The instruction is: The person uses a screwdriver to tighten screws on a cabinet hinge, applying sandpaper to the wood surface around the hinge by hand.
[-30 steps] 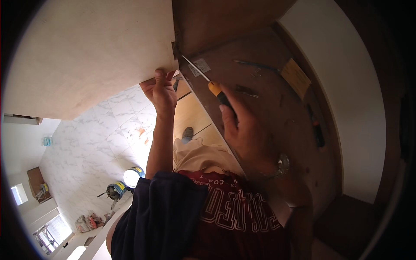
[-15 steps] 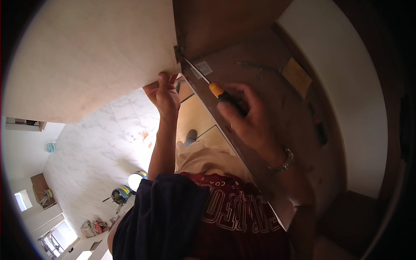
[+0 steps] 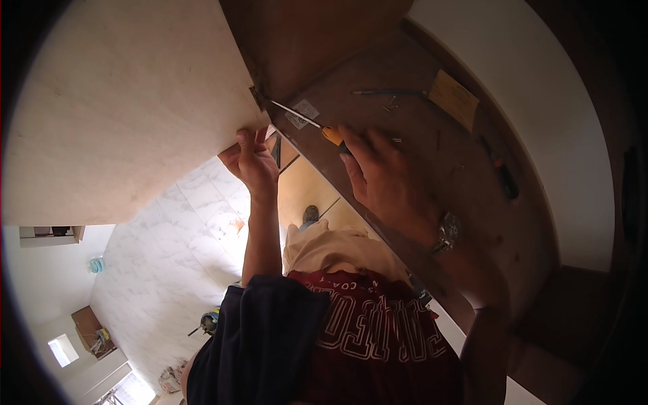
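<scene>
My right hand (image 3: 388, 172) is closed round a screwdriver (image 3: 331, 134) with a yellow and dark handle. Its thin metal shaft points up and left, the tip close beside a small metal hinge (image 3: 258, 98); whether they touch I cannot tell. That hinge sits where a large pale cabinet door (image 3: 128, 88) meets the brown cabinet. At the door's lower corner, my left hand (image 3: 254, 162) grips the edge, thumb on the pale face and the other fingers partly hidden behind it.
On the brown cabinet board (image 3: 405, 223) lie a label (image 3: 302, 115), a thin pencil-like rod (image 3: 388, 92), small screws (image 3: 391, 104), a yellowish sheet (image 3: 453, 100) and a dark-handled tool (image 3: 501, 172). Below left is a marble-look floor (image 3: 182, 216) with a can (image 3: 210, 321).
The view has shifted, so door and hinge appear further left. My right hand has turned on the screwdriver, its fingers now further forward over the handle. My left hand keeps its hold on the door.
</scene>
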### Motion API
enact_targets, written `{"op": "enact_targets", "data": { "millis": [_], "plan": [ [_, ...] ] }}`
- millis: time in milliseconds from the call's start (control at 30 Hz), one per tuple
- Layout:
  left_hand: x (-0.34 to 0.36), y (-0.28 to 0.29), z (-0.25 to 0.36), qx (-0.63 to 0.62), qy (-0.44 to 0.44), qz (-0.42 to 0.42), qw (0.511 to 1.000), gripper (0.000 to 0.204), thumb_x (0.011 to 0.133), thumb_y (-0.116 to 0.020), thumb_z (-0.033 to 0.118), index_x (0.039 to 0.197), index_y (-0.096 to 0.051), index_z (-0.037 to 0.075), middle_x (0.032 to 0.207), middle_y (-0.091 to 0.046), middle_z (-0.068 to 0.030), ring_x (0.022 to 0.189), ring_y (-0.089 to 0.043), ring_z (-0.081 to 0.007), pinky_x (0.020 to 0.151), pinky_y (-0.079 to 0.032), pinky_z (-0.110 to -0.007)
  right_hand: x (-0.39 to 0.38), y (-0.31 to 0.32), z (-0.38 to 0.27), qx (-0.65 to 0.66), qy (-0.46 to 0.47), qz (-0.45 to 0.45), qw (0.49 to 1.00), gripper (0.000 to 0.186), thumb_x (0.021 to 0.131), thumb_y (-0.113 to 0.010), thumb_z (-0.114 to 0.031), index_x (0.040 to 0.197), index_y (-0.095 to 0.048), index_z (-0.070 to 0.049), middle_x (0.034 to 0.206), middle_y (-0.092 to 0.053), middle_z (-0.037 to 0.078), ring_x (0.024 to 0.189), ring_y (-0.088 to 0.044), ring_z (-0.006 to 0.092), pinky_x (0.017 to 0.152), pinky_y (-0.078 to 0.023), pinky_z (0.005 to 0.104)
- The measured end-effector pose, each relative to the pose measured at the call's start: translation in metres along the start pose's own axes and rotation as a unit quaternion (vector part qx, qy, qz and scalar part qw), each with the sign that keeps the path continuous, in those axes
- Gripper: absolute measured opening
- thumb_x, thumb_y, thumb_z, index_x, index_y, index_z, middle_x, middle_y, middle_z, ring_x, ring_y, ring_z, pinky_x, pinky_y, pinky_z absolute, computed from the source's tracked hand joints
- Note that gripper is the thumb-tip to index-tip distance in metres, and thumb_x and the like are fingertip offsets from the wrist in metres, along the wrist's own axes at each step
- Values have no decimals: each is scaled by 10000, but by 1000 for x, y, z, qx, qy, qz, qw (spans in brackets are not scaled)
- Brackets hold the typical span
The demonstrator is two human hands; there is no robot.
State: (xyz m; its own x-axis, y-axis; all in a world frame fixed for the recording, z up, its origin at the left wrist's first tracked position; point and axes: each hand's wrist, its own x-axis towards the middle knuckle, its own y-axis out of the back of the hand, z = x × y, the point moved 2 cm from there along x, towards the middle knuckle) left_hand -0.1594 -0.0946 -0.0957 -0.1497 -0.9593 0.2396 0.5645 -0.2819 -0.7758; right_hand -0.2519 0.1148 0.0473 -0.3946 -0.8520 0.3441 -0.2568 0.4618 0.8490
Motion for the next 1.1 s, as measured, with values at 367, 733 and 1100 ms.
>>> {"op": "enact_targets", "data": {
  "millis": [367,733,1100],
  "plan": [
    [-4,-2,3,12,9,14,1000,520,1005,-594,41,1477,-388,108,1396,-557,-136,1237,-610,-305,999,-555,-545,-7,-10,1,8,-10,-5,1000,473,968,-634,-123,1423,-540,-36,956,-667,201,791,-695,322,651,-559,410],
    [0,-1,2,-19,16,-32,999,460,1007,-647,104,1406,-419,101,1376,-583,-121,1198,-639,-287,965,-591,-529,-12,-10,5,115,35,46,992,464,995,-611,-171,1433,-526,-43,927,-668,178,699,-677,336,641,-557,403],
    [-2,6,-3,-5,14,-5,1000,480,1000,-637,87,1423,-413,106,1351,-590,-126,1199,-633,-283,963,-586,-537,-7,-11,1,56,33,66,996,433,998,-613,-134,1406,-534,-12,928,-628,158,640,-639,325,581,-533,406]
  ]
}}
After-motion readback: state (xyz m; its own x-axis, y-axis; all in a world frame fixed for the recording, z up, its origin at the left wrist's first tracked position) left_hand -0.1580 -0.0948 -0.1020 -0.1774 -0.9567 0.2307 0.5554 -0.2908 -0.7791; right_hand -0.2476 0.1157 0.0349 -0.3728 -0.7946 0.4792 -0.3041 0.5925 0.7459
